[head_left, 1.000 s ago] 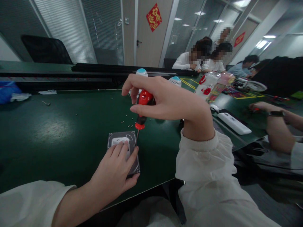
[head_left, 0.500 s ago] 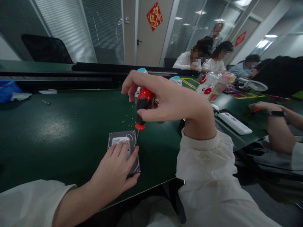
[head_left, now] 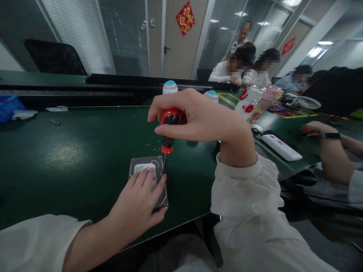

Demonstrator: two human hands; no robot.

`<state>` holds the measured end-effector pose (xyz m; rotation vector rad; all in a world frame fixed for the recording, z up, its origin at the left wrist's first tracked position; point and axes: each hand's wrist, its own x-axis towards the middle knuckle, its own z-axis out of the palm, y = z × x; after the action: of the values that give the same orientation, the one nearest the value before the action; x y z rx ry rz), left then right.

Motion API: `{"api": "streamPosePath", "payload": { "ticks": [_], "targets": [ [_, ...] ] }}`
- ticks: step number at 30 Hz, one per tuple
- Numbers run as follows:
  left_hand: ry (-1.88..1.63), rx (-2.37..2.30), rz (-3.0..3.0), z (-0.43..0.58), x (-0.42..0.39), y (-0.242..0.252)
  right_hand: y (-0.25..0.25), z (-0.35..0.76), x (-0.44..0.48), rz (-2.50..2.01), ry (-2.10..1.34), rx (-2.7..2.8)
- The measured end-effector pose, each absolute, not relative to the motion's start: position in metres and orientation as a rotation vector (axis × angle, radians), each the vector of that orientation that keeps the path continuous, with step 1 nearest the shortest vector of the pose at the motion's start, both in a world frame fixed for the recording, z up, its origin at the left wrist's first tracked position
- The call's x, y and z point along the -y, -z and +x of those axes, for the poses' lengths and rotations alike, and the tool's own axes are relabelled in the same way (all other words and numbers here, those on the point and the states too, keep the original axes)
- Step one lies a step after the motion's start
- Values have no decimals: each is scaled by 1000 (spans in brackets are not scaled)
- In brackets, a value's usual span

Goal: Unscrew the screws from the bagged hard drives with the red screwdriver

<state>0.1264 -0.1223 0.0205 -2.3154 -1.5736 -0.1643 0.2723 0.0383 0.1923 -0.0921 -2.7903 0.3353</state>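
Observation:
A silver-grey hard drive [head_left: 135, 161] with a white label lies on the dark green table. My left hand [head_left: 138, 200] rests across it, fingers over the label and thumb at the near right corner, holding it against the table. Gripped in my right hand [head_left: 195, 115] is a red and black screwdriver [head_left: 168, 141], tilted slightly, my fingers around its handle. The shaft points down to the drive's right edge, close to my left index fingertip; the exact contact of the tip is too small to make out. Several tiny screws [head_left: 155, 150] lie just beyond the drive.
Two white bottles with blue tops, one a blue-capped bottle [head_left: 170, 87], stand behind my right hand. A white power bank [head_left: 280, 147] lies to the right, near a co-worker's hand [head_left: 314, 128]. A blue bag [head_left: 11, 107] sits at the far left. Other people sit farther back.
My right hand's grip has shifted on the screwdriver: the thumb has moved up and left, and the handle leans a little differently. My left hand and the hard drive stay put.

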Motion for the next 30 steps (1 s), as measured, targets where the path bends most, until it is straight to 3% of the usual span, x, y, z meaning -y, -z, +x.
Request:
{"api": "streamPosePath", "payload": {
  "ticks": [30],
  "targets": [
    [195, 1580, -2335, 126, 123, -18, -193, 276, -39, -23, -310, 2807]
  ]
}}
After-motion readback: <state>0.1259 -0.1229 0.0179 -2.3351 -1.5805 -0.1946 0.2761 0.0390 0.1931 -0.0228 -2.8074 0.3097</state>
